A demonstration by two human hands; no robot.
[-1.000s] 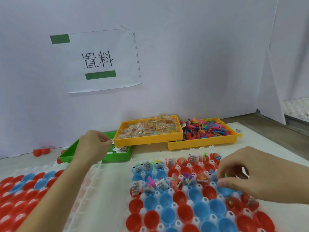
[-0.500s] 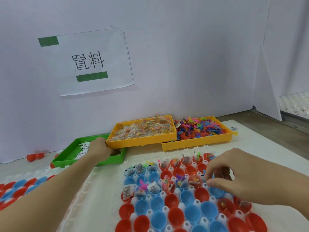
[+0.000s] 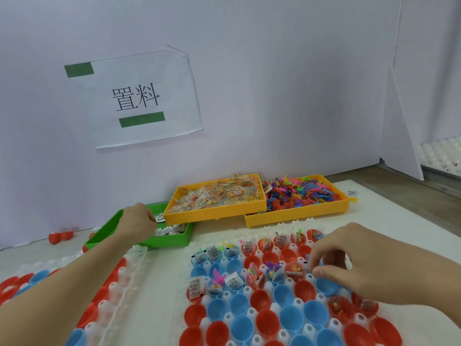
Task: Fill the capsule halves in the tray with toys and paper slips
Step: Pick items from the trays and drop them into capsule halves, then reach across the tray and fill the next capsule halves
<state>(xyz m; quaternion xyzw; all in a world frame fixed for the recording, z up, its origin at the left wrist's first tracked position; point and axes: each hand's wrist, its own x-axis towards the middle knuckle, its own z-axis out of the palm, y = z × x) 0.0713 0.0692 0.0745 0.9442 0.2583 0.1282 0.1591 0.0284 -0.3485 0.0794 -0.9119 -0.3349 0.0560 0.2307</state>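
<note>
Near rows: the capsule halves (image 3: 264,318) closest to the camera sit bare in the white tray (image 3: 252,313).
Right hand (image 3: 354,268): fingers curled over the mid rows; whether it holds anything is hidden.
Far rows: filled with toys and slips.
Left hand (image 3: 138,224): pinches paper slips (image 3: 166,229) in the green bin (image 3: 179,239).
Judgement: roughly a third done.
</note>
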